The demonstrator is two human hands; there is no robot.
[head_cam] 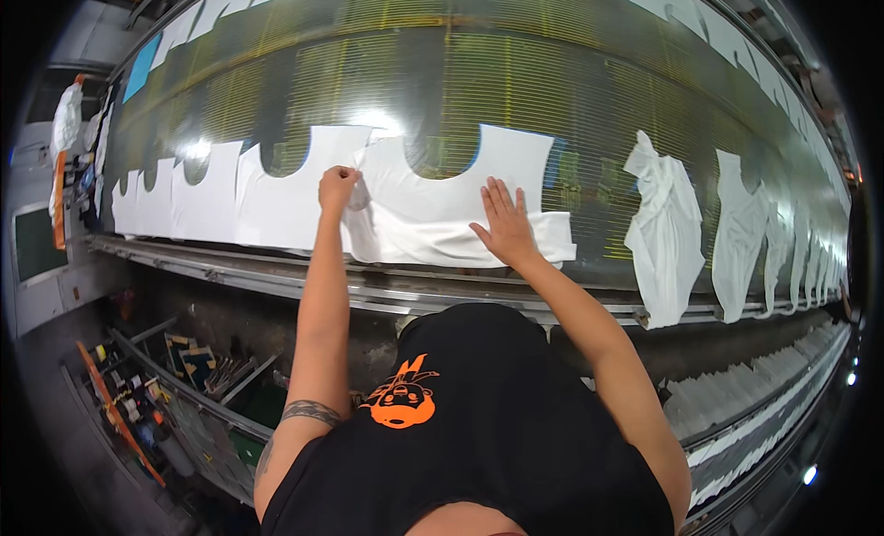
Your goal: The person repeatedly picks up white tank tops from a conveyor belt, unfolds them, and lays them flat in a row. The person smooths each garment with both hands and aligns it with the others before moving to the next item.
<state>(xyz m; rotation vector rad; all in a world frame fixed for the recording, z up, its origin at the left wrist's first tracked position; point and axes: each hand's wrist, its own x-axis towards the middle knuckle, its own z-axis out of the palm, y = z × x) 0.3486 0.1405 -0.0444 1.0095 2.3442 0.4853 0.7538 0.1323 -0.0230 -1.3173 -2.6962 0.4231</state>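
A white cut fabric panel [449, 201] with a curved cutout in its upper edge lies before me on a long printing table [587, 73]. My left hand [338, 187] pinches this panel's left edge, where it meets a neighbouring white panel [283, 197] lying flat. Spread on the panel's right part, my right hand [507, 222] rests palm down with the fingers slightly apart. Between the hands the lower fabric is wrinkled, and its lower right corner [558, 235] is folded over. Blue edging shows along the cutout and the right shoulder.
Crumpled white fabric pieces [666, 232] hang over the near table edge at the right. A metal rail [414, 294] runs along that edge. Flat white panels [190, 28] line the far side. Behind my left arm stands a rack with tools [200, 367]; stacked fabric [746, 398] lies lower right.
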